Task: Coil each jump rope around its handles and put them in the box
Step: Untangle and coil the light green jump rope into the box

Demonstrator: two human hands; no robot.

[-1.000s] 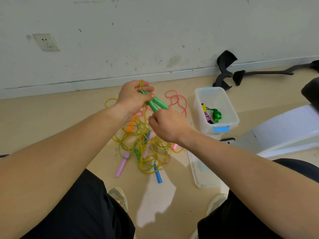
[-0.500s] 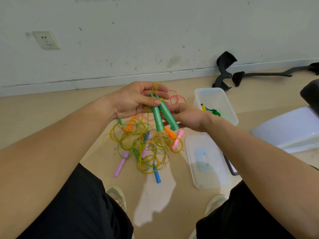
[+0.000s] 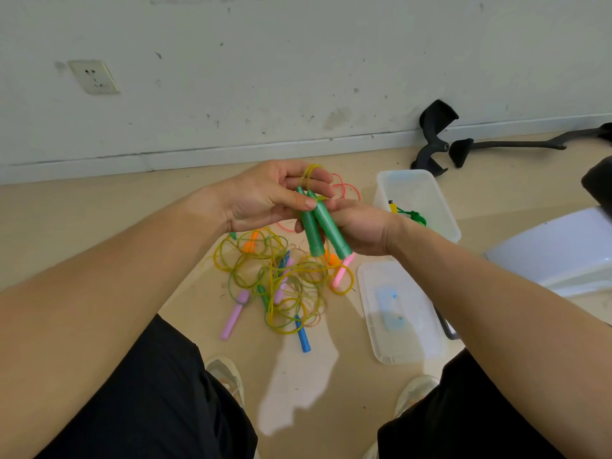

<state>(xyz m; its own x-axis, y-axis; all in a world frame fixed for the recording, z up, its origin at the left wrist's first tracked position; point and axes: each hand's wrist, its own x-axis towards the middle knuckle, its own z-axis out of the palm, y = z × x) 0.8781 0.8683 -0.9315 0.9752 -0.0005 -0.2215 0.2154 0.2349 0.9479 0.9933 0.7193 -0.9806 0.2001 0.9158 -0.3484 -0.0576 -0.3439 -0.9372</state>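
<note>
**Head view: green-handled rope held in both hands, above the floor pile**

Two smooth, tapered green handles [image 3: 328, 226] lie side by side, slanted, held in mid-air over the floor [image 3: 331, 326]. The left hand [image 3: 261, 197] pinches their narrow upper ends between thumb and fingers. A thin, glossy yellow cord [image 3: 313, 165] loops up over its fingertips. The right hand [image 3: 364, 226] curls behind the handles and grips them. Below lies a tangled pile [image 3: 281, 279] of translucent cords with pink, blue and orange plastic handles. The clear rectangular box [image 3: 440, 207] stands to the right, holding one coiled green rope [image 3: 415, 217]. Its lid [image 3: 400, 326] lies flat nearby.
</note>
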